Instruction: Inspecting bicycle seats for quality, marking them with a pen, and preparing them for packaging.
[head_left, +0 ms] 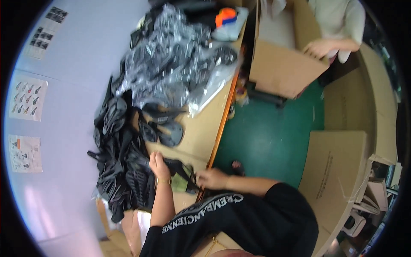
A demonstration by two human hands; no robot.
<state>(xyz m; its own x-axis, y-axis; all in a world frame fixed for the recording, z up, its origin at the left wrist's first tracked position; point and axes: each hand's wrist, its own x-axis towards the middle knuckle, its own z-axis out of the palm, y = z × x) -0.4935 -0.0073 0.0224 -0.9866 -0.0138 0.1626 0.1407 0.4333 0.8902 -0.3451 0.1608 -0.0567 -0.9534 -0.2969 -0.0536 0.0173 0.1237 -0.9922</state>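
Between my two hands is a dark, curved black piece (176, 166), its shape resembling a bicycle saddle part. My left hand (159, 166) is closed on its left end. The fingers of my right hand (210, 178) are pinched at its right end, near the table's edge. Just below it lies a flat yellow-green piece (180, 183). Farther up the table, two dark saddle-shaped pieces (170, 133) lie beside each other. A large heap of similar black pieces (122, 167) spreads along the wall to the left of my left hand.
Clear plastic bags (167, 55) holding dark pieces cover the far table (198, 139). An orange and blue item (226, 18) lies behind them. Another person's hand (319, 48) rests on an open cardboard box (284, 70). Large cartons (332, 171) stand at the right on green floor (267, 137).
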